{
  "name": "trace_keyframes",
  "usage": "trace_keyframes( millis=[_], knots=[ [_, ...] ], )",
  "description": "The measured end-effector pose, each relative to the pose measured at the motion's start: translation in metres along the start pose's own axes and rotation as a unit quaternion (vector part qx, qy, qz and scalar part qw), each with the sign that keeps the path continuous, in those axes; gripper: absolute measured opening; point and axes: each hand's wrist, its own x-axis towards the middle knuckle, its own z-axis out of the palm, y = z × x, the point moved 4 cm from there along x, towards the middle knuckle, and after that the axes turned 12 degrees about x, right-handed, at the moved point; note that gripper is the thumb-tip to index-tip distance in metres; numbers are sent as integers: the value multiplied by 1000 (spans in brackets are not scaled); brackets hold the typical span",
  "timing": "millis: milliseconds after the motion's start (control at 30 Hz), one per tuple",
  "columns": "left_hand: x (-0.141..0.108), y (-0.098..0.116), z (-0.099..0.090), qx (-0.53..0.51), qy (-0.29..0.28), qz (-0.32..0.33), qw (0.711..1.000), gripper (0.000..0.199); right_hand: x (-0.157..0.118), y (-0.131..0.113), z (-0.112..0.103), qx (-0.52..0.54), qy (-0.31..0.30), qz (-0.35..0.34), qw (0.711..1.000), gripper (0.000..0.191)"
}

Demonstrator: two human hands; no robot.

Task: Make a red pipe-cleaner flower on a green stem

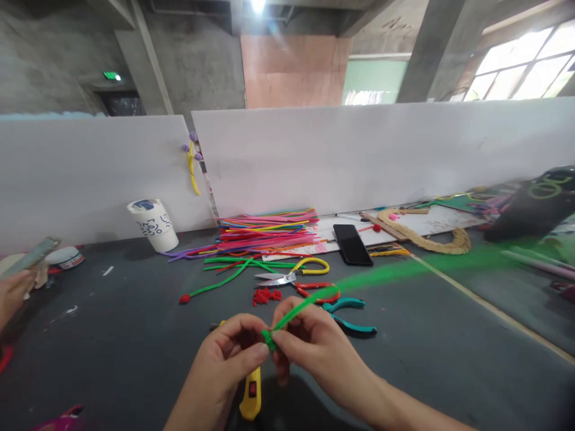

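Note:
Between the fingertips of my left hand point(229, 356) and my right hand point(314, 341) is a green pipe cleaner point(302, 307). Its near end forms a small bunched coil, pinched by both hands. The long free end sweeps up to the right and is smeared by motion. A yellow utility knife point(252, 392) lies partly hidden under my left hand. Just beyond my hands are small red pipe cleaner pieces point(266, 296), scissors point(287, 279) with one yellow and one red handle, and teal-handled pliers point(350, 317). A green stem point(220, 287) with a red tip rests farther left.
Behind the tools lies a pile of coloured pipe cleaners point(269, 230), beside a black phone point(353, 244). A white paper cup point(155, 226) stands at back left. White boards point(359, 158) line the table's rear. At the left edge, another person's hand point(13, 293) shows.

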Motion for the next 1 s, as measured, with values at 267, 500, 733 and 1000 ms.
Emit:
trace_keyframes(
  millis=[267,500,733,1000],
  knots=[
    [-4,7,2,0,136,56,989,20,-5,-1,-3,-149,32,-132,980,7],
    [-6,4,5,-82,79,-43,993,24,0,1,2,72,13,-43,996,20],
    [-4,7,9,-150,48,-69,985,25,0,10,2,138,6,-23,990,17],
    [-6,11,4,-89,73,-27,993,23,1,10,1,134,-2,3,991,19]
  ],
)
